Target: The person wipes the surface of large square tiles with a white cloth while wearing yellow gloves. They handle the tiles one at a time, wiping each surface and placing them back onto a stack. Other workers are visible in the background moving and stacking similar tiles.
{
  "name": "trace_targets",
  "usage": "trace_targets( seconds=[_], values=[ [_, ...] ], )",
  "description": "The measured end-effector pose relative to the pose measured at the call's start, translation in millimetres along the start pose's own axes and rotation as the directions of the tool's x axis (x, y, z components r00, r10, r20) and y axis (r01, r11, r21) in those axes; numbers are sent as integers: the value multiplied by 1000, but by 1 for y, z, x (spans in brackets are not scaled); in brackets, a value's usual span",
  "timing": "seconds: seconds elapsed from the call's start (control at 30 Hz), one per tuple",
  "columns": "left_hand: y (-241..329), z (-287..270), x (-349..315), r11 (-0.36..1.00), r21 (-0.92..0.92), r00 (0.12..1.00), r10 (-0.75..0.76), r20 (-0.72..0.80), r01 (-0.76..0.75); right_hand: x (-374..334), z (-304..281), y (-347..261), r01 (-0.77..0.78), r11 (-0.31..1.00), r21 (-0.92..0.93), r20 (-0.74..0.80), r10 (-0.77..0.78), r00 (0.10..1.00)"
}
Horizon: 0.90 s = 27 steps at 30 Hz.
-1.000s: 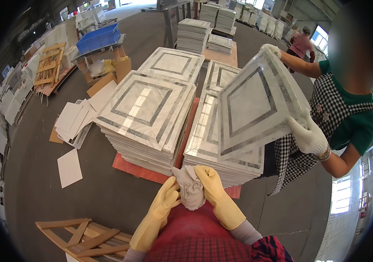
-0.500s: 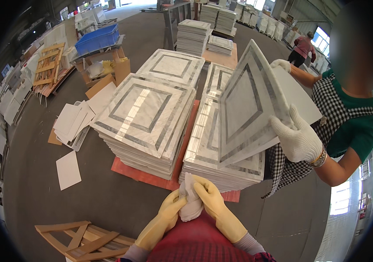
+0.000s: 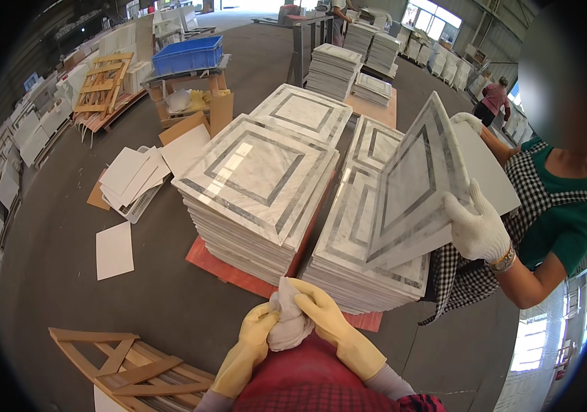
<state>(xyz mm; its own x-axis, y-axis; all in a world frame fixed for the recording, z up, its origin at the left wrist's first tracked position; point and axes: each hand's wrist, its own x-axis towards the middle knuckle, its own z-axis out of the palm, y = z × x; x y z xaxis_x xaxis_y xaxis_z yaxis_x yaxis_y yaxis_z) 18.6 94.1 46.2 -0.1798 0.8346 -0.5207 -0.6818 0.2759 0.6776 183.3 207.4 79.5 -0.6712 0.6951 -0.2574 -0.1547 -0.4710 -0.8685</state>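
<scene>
Both of my hands wear pale yellow rubber gloves and hold a crumpled whitish cloth point(image 3: 288, 329) in front of my red apron. My left hand point(image 3: 260, 323) pinches its left side; my right hand point(image 3: 317, 305) grips its upper right. Just beyond them stand stacks of marble tiles with grey inlaid frames, a taller left stack point(image 3: 255, 178) and a right stack point(image 3: 348, 233). Over the right stack, a co-worker in white knit gloves point(image 3: 475, 223) holds one framed marble tile point(image 3: 417, 185) tilted up on edge. The cloth touches no tile.
A wooden crate frame point(image 3: 128, 371) lies at the lower left. White sheets point(image 3: 135, 175) and a single white panel point(image 3: 115, 250) are on the floor at left. Behind them stands a blue bin point(image 3: 187, 56). More tile stacks point(image 3: 333, 72) rise at the back; another person point(image 3: 494, 96) is far right.
The view has turned a little left, so the stacks sit farther right in it. My hands still grip the cloth near my apron. The co-worker's tile stays tilted up.
</scene>
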Motion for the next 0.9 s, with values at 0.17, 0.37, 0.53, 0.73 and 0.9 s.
trace_targets(
  seconds=[0.17,0.37,0.53,0.73,0.9],
  values=[
    [3,-15,-9,999,-20,998,-33,-47,32,4,13,13,-16,1000,-27,14,16,1000],
    [0,-23,-18,998,-43,994,-56,-93,52,2,17,28,-9,999,-53,22,10,1000],
    [6,-20,-27,998,-38,994,-44,-95,40,-3,24,27,-17,999,-38,12,17,1000],
    [2,-31,-31,1000,-17,989,-20,-148,18,-3,33,28,-19,999,-41,64,22,998],
    [6,-31,-36,998,-57,992,-33,-125,26,-2,37,26,-28,999,-33,95,31,995]
  ],
)
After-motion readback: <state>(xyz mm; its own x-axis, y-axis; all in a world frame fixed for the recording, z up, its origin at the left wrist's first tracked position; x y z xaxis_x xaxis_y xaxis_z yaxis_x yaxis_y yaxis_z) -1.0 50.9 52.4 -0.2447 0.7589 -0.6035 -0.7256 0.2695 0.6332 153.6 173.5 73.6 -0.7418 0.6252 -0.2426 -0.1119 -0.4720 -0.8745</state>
